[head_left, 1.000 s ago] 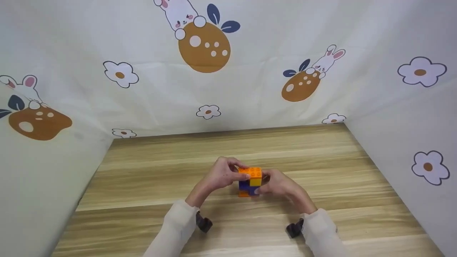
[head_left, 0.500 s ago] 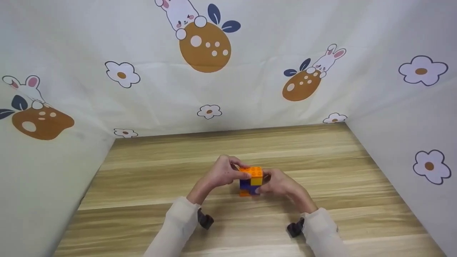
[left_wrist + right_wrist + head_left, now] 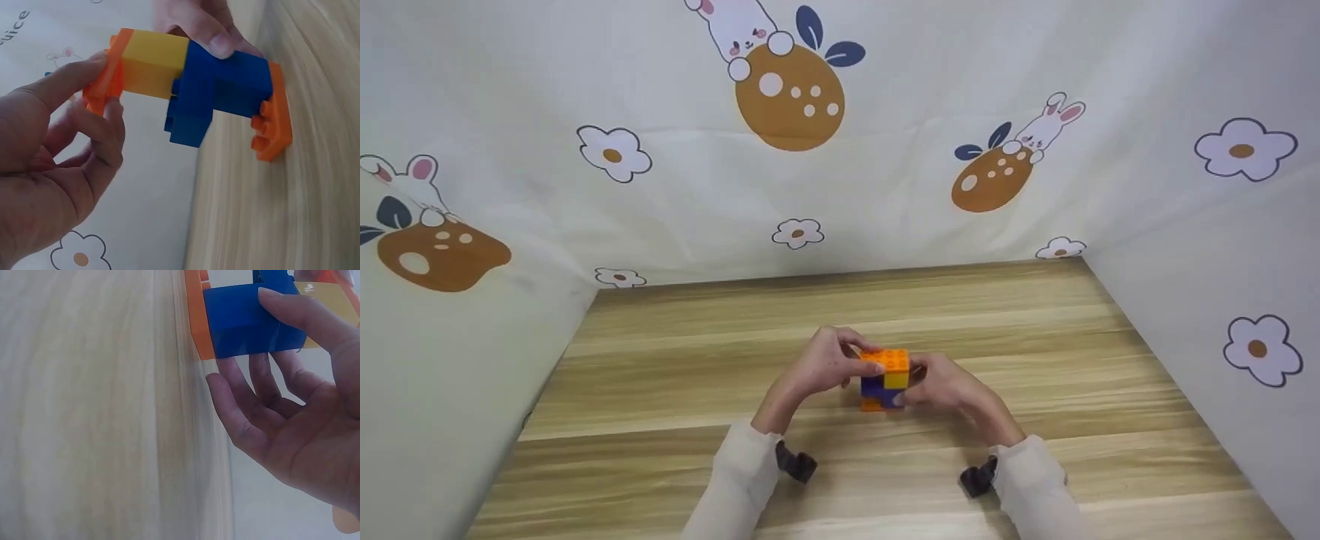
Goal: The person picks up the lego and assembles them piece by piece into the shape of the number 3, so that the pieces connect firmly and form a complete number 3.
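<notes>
A stack of toy building bricks stands on the table between both hands. At its base is a thin orange brick [image 3: 282,121], with blue bricks [image 3: 242,84] above it; one blue piece juts out sideways with its studs showing. Over these sit a yellow brick [image 3: 154,62] and a thin orange top brick [image 3: 897,361]. My left hand [image 3: 826,366] pinches the orange top brick at its left end between thumb and fingers. From the other side, my right hand [image 3: 949,386] grips the blue bricks, thumb on the near face and fingertips behind.
Around the stack spreads the wood-grain table [image 3: 697,352]. Pale cloth with printed rabbits and flowers [image 3: 799,234] walls it in at the back and both sides. A black wrist mount [image 3: 978,478] hangs under each sleeve.
Both hands keep their hold on the stack and stay in nearly the same place. The left sleeve and wrist mount have shifted slightly to the right.
</notes>
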Demonstrator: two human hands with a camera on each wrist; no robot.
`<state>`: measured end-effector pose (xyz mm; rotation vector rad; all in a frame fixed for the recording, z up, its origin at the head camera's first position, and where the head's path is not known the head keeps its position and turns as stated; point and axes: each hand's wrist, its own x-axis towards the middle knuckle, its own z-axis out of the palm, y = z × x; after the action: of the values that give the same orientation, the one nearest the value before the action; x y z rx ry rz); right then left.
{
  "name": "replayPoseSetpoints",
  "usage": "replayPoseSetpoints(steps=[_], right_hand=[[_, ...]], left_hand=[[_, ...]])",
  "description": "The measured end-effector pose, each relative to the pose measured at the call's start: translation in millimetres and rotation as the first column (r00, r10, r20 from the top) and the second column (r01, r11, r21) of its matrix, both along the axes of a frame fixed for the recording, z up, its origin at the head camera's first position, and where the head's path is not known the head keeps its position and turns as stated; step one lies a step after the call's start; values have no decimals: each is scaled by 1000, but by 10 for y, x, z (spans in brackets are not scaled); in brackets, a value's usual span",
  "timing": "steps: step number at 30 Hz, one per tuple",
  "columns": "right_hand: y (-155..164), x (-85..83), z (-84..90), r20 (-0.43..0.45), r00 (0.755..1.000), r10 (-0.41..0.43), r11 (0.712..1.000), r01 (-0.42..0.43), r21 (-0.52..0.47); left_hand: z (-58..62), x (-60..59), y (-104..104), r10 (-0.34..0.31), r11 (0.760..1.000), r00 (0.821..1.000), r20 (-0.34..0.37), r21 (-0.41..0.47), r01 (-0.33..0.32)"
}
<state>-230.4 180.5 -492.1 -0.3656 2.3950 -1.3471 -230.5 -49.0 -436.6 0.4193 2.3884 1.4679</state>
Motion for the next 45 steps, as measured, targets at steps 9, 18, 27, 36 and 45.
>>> replayPoseSetpoints(steps=[9,18,27,36,45], right_hand=[[-58,43,54,-58,998,-8,1000,9,15],[-115,47,112,-67,995,-69,997,67,-35],[-126,62,202,-105,987,-125,987,113,-112],[-144,42,296,-83,967,-242,953,222,-204],[-236,-124,322,-26,948,-316,907,294,-302]], left_hand=[[-99,29,-73,43,994,999,3,105,-43],[-236,-4,-235,120,966,993,21,227,-122],[-335,-45,-265,114,949,993,18,294,-114],[-403,-104,-227,79,919,996,52,382,-93],[-410,-99,-201,68,906,997,44,417,-80]])
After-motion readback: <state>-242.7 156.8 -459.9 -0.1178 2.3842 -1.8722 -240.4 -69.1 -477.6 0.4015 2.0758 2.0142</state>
